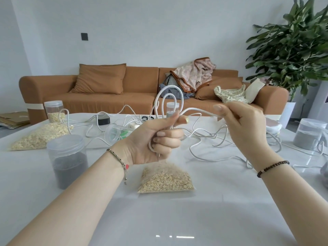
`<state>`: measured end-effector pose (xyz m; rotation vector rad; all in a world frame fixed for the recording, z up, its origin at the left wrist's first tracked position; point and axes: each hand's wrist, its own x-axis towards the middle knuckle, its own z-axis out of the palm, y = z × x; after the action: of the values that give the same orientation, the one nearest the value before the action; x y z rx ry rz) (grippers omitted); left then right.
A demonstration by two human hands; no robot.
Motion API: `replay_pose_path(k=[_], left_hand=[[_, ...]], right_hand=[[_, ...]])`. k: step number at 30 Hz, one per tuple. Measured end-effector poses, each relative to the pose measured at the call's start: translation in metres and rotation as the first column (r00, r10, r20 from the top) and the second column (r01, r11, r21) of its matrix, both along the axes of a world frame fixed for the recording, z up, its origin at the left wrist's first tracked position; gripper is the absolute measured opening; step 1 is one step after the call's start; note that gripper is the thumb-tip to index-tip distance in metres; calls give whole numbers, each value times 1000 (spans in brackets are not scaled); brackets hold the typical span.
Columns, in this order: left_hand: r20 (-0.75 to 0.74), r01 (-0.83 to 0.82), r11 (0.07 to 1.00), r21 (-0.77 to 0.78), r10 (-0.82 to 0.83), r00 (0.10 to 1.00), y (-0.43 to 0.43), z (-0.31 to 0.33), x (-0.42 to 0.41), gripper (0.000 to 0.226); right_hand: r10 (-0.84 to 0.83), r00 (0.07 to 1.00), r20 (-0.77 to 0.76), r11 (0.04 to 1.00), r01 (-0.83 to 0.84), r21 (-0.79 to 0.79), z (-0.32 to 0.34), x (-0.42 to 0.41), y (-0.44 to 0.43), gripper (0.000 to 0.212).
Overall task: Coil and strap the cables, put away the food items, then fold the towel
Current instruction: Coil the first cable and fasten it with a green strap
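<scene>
Two loops of white cable [168,93] stand upright above our left hand [152,141], their long axis close to vertical and their rounded tops pointing at the ceiling, in front of the brown sofa [138,86]. Our left fingers [166,134] are curled tight round the gathered strands at the foot of the loops, the thumb pressed across them, and a short bend of cable shows below the fist. From that fist one strand runs off to the right, nearly level, to our right hand [245,125]. There the right fingers [221,108] pinch it between thumb and forefinger, with the other fingers loosely bent behind. Both hands are raised above the white bench [177,219] and touch nothing on it.

More white cables [204,139] lie loose and tangled across the far half of the bench. A clear bag of oats [166,180] lies flat just below our left hand, and a larger bag of oats [40,135] lies at far left. Near our left forearm stands a lidded clear jar of dark grains [68,160], upright. A second jar [54,110], partly filled with oats, stands behind the larger bag. A third jar [310,134], holding grey contents, stands at the right edge.
</scene>
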<state>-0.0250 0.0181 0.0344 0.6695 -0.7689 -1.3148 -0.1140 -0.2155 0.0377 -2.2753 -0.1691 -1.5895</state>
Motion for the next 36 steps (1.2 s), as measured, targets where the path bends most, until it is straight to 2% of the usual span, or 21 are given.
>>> replay_pose_path(k=[4,8,11,16,18,22,25,31,36], left_hand=[[-108,-125,989,-84,115,987,-7,-1,2,33],[-22,-384,914,-131,384,923,-7,0,3,37],[-24,-502,858,-109,502,864,-10,-1,3,35],[-61,-568,820,-75,565,823,-14,-3,1,33],[-17,-586,807,-71,586,810,-15,-5,-1,39],[109,-544,836,-68,548,829,-14,-11,-6,32],[135,-545,838,-33,544,828,-14,-10,-9,30],[180,-671,742,-2,660,729,-15,-8,-6,30],[385,-753,656,-53,709,591,-18,-9,-11,34]], right_hand=[[6,1000,-18,998,-7,-55,-6,4,5,41],[83,989,-126,994,-92,-66,-10,10,3,21],[112,982,-155,990,-123,-63,-13,13,6,14],[117,984,-136,986,-132,-105,-16,11,19,12],[124,986,-115,986,-135,-98,-17,10,23,12],[151,984,-99,984,-159,-77,-15,9,25,14],[147,985,-86,984,-154,-88,-13,8,27,16],[148,986,-72,985,-154,-80,-14,6,29,20],[161,973,-166,983,-173,-63,-19,8,34,24]])
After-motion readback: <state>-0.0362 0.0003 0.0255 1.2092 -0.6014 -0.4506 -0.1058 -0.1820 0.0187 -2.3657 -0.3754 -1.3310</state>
